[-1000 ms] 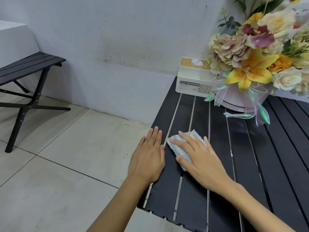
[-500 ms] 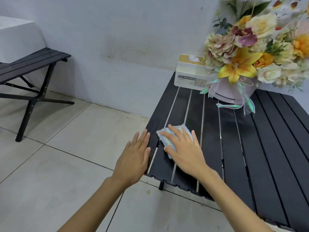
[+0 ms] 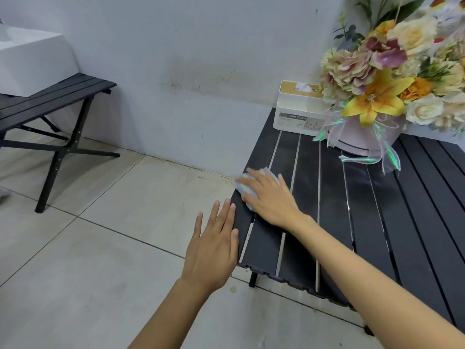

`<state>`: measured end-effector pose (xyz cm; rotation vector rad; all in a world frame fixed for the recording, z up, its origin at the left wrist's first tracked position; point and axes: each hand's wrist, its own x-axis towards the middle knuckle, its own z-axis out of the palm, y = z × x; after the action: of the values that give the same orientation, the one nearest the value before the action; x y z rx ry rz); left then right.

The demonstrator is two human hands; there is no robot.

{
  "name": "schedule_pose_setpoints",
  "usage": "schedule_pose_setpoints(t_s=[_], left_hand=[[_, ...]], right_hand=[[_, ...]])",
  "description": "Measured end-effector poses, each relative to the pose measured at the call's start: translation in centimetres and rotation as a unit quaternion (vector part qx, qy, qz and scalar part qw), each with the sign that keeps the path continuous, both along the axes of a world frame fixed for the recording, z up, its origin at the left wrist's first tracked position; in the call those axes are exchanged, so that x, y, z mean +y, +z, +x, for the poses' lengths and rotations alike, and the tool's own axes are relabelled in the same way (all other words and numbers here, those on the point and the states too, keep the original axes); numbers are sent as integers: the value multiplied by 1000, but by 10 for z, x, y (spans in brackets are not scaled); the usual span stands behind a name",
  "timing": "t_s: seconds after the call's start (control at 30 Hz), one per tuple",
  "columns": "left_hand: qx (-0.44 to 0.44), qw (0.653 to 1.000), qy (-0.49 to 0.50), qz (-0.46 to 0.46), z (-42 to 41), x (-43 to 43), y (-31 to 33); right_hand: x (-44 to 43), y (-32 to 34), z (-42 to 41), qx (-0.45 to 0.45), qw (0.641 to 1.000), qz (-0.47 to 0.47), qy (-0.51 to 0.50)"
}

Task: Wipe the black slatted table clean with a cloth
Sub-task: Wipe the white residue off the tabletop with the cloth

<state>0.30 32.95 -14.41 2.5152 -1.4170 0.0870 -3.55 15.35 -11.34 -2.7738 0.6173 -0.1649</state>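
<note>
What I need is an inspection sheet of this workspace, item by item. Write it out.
Surface: black slatted table, pale gaps between the slats, hazy patches near the middle.
Job's things: light blue cloth near the table's left edge, mostly covered by the right hand.
Clutter: white tissue holder and flower bouquet in a ribboned pot, both at the far end by the wall.
Hands: right hand presses flat on the cloth, fingers straight; left hand open, holding nothing, at the table's left edge, contact unclear.
Cables: nothing seen.
Surroundings: tiled floor, stained wall, a second black slatted bench on the left bearing a white box.
</note>
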Motion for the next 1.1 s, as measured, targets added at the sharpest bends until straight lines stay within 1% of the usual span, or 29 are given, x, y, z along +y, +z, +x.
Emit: schedule_pose_setpoints(t_s=[0.1, 0.2, 0.3, 0.37, 0.43, 0.47, 0.53, 0.6, 0.67, 0.73, 0.8, 0.87, 0.93, 1.1], left_hand=[[29, 999, -4, -14, -1, 1, 2], [44, 999, 2, -6, -3, 2, 5], [56, 998, 3, -14, -4, 1, 6], [67, 998, -6, -15, -4, 1, 7], [63, 998, -9, -12, -2, 1, 3], [47, 999, -18, -3, -1, 1, 1], [31, 999, -21, -5, 0, 0, 4], [26, 999, -25, -10, -1, 0, 4], [57, 998, -19, -3, -1, 1, 6], [56, 998, -15, 12, -1, 2, 10], [55, 998, -14, 24, -1, 2, 11], [60, 998, -12, 34, -1, 3, 12], [64, 997, -10, 46, -2, 1, 14], [46, 997, 0, 62, -5, -2, 21]], right_hand=[[-12, 0, 41, -9, 998, 12, -56], [-4, -1, 41, -3, 998, 1, -59], [29, -6, 0, -18, 999, -35, -21], [55, -8, -42, -46, 997, -53, -23], [71, -5, -77, -30, 998, -48, -23], [70, -5, -86, -14, 999, -49, -20], [57, -2, -87, 0, 998, -58, -13], [28, -4, -70, -5, 998, -54, -36], [-12, -6, -45, -5, 995, -38, -91], [-49, -4, -20, -1, 989, -11, -148], [-67, 1, -5, 21, 984, 16, -174], [-64, 3, -4, 37, 985, 31, -163], [-47, 3, -18, 19, 991, 33, -129], [36, 2, -110, 13, 1000, 0, 19]])
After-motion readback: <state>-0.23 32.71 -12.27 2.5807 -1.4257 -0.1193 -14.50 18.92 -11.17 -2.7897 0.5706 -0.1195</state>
